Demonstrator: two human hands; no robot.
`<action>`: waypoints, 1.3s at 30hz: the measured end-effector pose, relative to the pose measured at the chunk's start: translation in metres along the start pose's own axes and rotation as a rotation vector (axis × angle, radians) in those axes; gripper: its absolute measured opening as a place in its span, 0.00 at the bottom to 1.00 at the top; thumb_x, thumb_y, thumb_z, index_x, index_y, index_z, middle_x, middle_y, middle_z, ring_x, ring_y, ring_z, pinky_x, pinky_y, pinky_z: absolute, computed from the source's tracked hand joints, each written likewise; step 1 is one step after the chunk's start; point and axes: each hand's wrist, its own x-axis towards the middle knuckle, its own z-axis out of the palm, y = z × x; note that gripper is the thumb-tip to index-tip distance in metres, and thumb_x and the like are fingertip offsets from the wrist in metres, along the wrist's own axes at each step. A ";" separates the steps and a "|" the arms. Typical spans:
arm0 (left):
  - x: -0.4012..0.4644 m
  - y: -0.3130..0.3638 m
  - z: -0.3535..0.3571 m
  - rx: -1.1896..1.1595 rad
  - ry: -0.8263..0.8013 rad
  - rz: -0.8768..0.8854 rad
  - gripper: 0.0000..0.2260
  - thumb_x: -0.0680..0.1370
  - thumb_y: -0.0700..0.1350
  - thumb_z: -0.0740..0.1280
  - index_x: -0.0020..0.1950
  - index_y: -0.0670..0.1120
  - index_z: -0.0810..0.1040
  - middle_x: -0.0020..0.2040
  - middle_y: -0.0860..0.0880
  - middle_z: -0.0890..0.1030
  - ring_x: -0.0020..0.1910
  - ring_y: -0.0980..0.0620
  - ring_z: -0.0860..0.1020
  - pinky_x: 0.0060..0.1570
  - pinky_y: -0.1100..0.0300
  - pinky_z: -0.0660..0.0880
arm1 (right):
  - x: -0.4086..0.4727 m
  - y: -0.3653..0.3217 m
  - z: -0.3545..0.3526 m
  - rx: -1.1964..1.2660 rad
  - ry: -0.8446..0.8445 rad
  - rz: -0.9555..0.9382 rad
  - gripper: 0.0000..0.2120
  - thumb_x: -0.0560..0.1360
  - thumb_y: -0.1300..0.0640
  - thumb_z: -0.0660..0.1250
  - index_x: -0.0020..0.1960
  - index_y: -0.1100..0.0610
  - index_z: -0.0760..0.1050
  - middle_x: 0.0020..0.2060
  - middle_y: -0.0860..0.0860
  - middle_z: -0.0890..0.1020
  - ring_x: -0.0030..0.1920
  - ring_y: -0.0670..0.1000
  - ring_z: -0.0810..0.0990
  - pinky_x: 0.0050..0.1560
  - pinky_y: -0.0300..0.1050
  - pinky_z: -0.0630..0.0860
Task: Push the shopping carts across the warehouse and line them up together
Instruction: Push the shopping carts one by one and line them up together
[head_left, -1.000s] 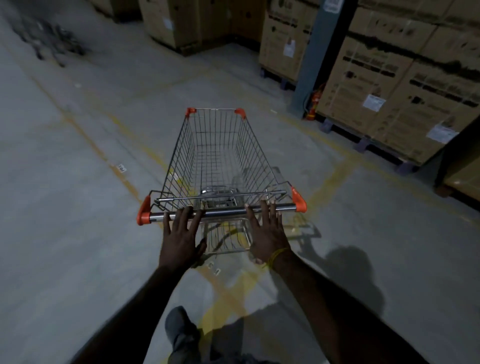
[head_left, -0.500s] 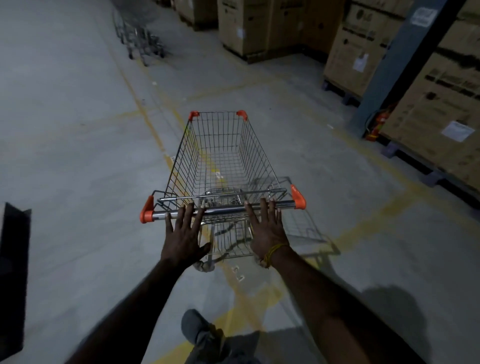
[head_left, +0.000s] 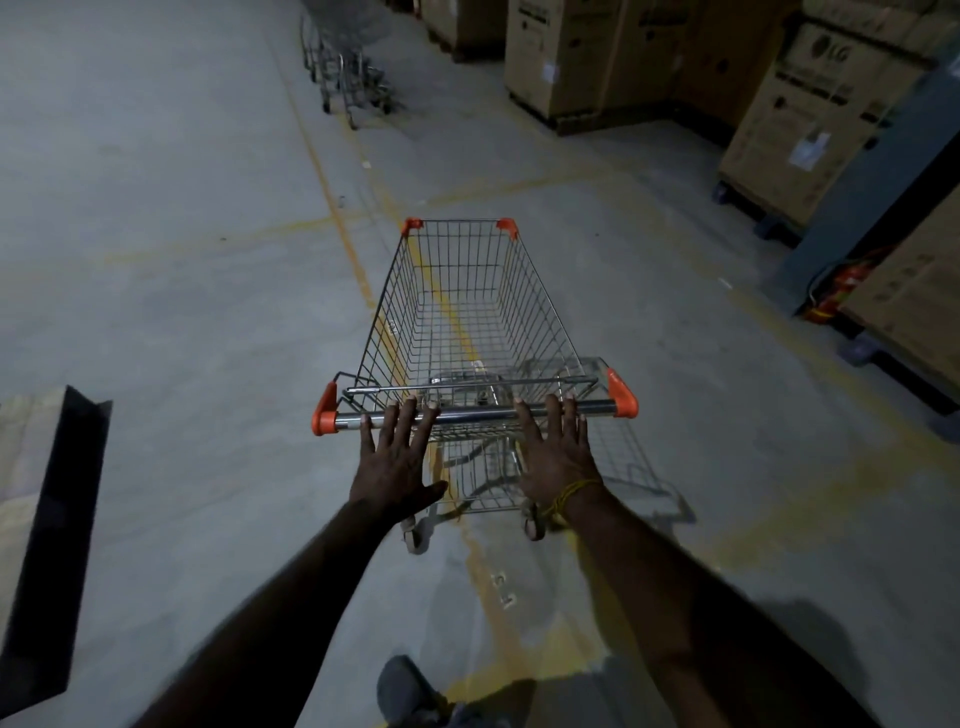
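An empty wire shopping cart (head_left: 524, 291) with orange corner caps stands straight ahead of me on the concrete floor. My left hand (head_left: 395, 462) and my right hand (head_left: 558, 452) lie flat against its steel handle bar (head_left: 478, 414), with fingers stretched over the bar and not curled around it. A yellow thread circles my right wrist. Far ahead at the top of the view, a row of nested carts (head_left: 348, 67) is parked beside a yellow floor line.
Stacked cardboard boxes on pallets (head_left: 571, 57) line the right side, with an LG-marked box (head_left: 810, 104) nearer. A grey pillar (head_left: 878, 192) with a red fire extinguisher (head_left: 836, 291) at its foot stands at right. A dark-edged object (head_left: 57, 545) juts in at left.
The cart and I have rolled forward and swung left. The nested carts now sit closer and more central, the pillar has slid right, and the dark-edged object has come further in at left.
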 end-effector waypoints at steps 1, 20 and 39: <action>0.010 -0.005 0.000 0.001 -0.001 0.002 0.50 0.70 0.71 0.63 0.78 0.53 0.36 0.78 0.44 0.39 0.78 0.40 0.43 0.73 0.34 0.43 | 0.011 -0.001 -0.002 0.005 -0.005 0.001 0.53 0.72 0.45 0.68 0.76 0.46 0.29 0.76 0.60 0.34 0.75 0.64 0.30 0.73 0.60 0.36; 0.204 -0.058 0.001 -0.004 0.073 -0.098 0.48 0.70 0.67 0.67 0.79 0.52 0.44 0.79 0.42 0.56 0.78 0.40 0.53 0.73 0.35 0.49 | 0.229 0.022 -0.057 -0.011 -0.022 -0.137 0.56 0.68 0.49 0.71 0.77 0.44 0.30 0.76 0.58 0.33 0.75 0.64 0.31 0.74 0.63 0.38; 0.395 -0.045 -0.004 -0.041 0.031 -0.338 0.47 0.71 0.69 0.63 0.78 0.55 0.39 0.80 0.44 0.48 0.78 0.43 0.45 0.72 0.38 0.40 | 0.457 0.090 -0.112 -0.080 -0.026 -0.341 0.55 0.69 0.53 0.69 0.75 0.43 0.27 0.77 0.58 0.34 0.75 0.64 0.31 0.72 0.63 0.35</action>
